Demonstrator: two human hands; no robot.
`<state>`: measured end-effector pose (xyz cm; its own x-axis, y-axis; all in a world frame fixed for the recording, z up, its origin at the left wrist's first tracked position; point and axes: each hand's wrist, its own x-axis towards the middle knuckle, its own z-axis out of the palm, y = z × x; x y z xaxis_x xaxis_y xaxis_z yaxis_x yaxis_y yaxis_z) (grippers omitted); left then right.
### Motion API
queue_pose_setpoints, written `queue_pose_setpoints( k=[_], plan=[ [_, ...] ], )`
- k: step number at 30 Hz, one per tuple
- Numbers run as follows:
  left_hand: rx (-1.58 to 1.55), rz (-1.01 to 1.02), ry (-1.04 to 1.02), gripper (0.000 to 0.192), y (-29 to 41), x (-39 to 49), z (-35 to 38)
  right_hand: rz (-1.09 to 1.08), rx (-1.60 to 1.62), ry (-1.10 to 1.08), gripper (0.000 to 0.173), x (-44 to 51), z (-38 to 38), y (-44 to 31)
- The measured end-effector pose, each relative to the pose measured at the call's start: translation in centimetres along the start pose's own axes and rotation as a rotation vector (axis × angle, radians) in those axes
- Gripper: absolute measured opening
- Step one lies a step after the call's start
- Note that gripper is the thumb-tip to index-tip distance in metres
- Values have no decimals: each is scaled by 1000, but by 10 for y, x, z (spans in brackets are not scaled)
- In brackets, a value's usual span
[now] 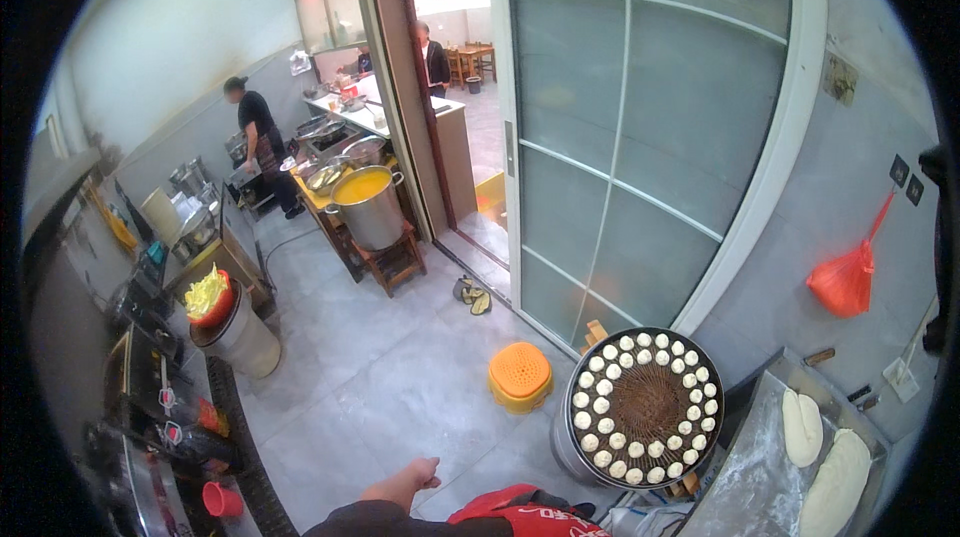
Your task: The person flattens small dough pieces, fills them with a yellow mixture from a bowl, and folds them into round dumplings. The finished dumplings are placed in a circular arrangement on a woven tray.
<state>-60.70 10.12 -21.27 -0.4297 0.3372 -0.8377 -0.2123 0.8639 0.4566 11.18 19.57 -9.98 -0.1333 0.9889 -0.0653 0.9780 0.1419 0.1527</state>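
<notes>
My left hand (425, 472) hangs over the grey tiled floor at the bottom, below a dark sleeve. Its fingers look loosely curled, and I see no object in it. My right hand is out of view. To the right of my red apron (517, 511) stands a round steamer tray (649, 406) on a metal drum. Small white dough buns (636, 449) sit on it in two rings around its bare brown middle. At the lower right, a floured metal worktop (757, 454) bears a folded dough piece (802, 428) and a longer dough roll (836, 488).
An orange plastic stool (520, 372) stands left of the tray. A steel pot (367, 211) of yellow liquid rests on a wooden stool by the doorway. A frosted sliding door (645, 124) is behind the tray. A person (259, 132) stands at the far left counter. A red bag (844, 282) hangs right.
</notes>
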Motion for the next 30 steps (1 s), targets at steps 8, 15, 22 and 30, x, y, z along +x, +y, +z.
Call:
queue_pose_setpoints(
  k=[8, 15, 22, 30],
  plan=[
    [-112, -10, -40, 52, -47, 9, -61, 253, -47, -318, 40, -28, 25, -14],
    [-168, 30, -53, 58, -27, 19, -49, 408, 350, -222, 54, -82, -60, -41],
    [-107, 35, -193, 54, -22, 20, 5, 481, 58, 235, 36, -101, 13, -18],
    [319, 162, -323, 58, 24, -36, 43, 431, 276, 180, 35, -80, -13, -51]
  ],
)
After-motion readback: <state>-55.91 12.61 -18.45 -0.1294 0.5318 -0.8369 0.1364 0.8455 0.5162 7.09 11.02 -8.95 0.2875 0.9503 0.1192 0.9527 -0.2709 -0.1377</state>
